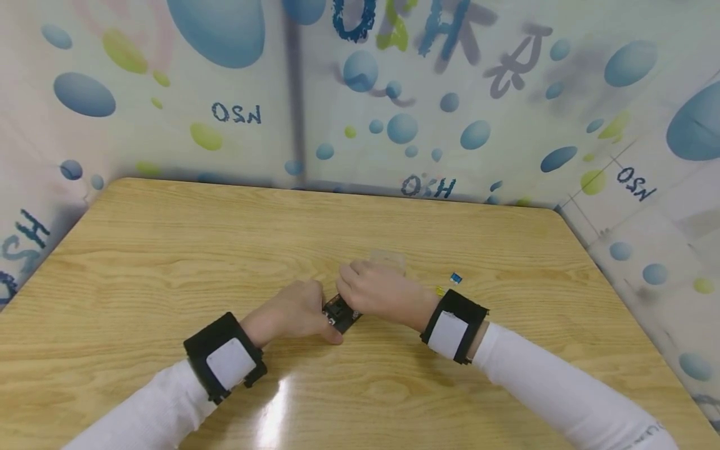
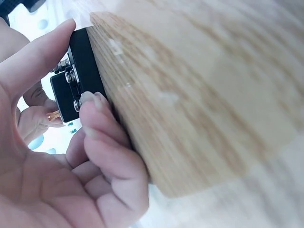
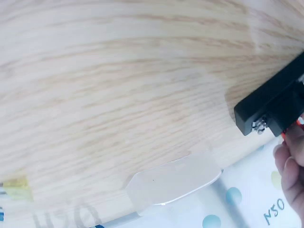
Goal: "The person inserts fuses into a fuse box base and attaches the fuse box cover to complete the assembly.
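Observation:
A small black block-shaped device [image 1: 339, 314] with metal screws stands between the two hands near the middle of the table. My left hand [image 1: 295, 312] grips its edges, the thumb on one side and curled fingers on the other. From the far right, my right hand [image 1: 382, 294] reaches over the device with curled fingers. In the right wrist view its fingertips [image 3: 295, 142] pinch at a small orange-red piece [image 3: 284, 135] beside the black housing [image 3: 268, 97]. A copper-coloured tip [image 2: 53, 115] sticks out of the raised part in the left wrist view. Most of the piece is hidden.
A clear plastic piece [image 1: 388, 257] lies on the wooden table [image 1: 225, 237] just beyond the right hand. Right of it are a small blue item [image 1: 456, 278] and a yellow one [image 1: 440, 290]. A patterned curtain [image 1: 360, 125] stands behind the table.

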Available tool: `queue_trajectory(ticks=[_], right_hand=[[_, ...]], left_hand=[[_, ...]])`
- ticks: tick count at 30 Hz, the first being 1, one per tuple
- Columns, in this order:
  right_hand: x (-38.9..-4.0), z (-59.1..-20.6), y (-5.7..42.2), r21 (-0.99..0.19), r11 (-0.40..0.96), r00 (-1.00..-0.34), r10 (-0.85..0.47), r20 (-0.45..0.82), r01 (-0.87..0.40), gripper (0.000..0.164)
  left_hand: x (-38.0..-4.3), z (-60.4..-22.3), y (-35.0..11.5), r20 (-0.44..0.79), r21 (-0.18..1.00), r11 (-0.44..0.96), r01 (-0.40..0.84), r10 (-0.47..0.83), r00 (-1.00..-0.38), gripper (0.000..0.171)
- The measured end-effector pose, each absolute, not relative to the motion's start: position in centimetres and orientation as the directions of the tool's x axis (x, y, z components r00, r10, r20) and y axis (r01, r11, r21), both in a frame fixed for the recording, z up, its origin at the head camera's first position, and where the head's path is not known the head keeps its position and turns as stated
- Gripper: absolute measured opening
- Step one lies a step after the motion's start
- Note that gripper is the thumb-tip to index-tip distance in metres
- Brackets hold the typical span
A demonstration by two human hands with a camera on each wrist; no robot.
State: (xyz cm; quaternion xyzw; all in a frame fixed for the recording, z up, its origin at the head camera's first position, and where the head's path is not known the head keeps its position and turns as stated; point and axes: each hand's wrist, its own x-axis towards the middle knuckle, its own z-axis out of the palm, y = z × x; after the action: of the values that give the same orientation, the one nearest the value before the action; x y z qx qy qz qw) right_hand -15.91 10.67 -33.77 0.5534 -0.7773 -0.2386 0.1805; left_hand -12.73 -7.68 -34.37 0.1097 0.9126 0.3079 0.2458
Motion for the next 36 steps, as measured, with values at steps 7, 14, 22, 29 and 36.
queue_trajectory(ticks=[7, 14, 22, 29, 36], right_hand=[[-15.45, -33.73, 10.93, 0.608, 0.242, -0.285, -0.958, 0.027, -0.756, 0.016], [-15.26, -33.80, 11.23, 0.589, 0.264, -0.284, -0.957, 0.060, -0.764, 0.014], [-15.02, -33.71, 11.22, 0.587, 0.263, -0.304, -0.952, 0.031, -0.765, 0.013], [-15.59, -33.58, 11.13, 0.292, 0.414, -0.414, -0.908, 0.068, -0.862, 0.021], [-15.99, -33.91, 11.41, 0.314, 0.386, -0.375, -0.922, 0.097, -0.867, 0.018]], left_hand=[[-12.81, -34.35, -7.58, -0.386, 0.614, 0.788, 0.050, 0.355, -0.851, 0.033], [-12.87, -34.38, -7.47, -0.386, 0.606, 0.794, 0.053, 0.352, -0.853, 0.033], [-12.79, -34.45, -7.47, -0.379, 0.610, 0.791, 0.049, 0.346, -0.858, 0.033], [-12.84, -34.50, -7.58, -0.381, 0.617, 0.786, 0.041, 0.344, -0.858, 0.034], [-12.84, -34.41, -7.55, -0.385, 0.619, 0.785, 0.032, 0.339, -0.858, 0.033]])
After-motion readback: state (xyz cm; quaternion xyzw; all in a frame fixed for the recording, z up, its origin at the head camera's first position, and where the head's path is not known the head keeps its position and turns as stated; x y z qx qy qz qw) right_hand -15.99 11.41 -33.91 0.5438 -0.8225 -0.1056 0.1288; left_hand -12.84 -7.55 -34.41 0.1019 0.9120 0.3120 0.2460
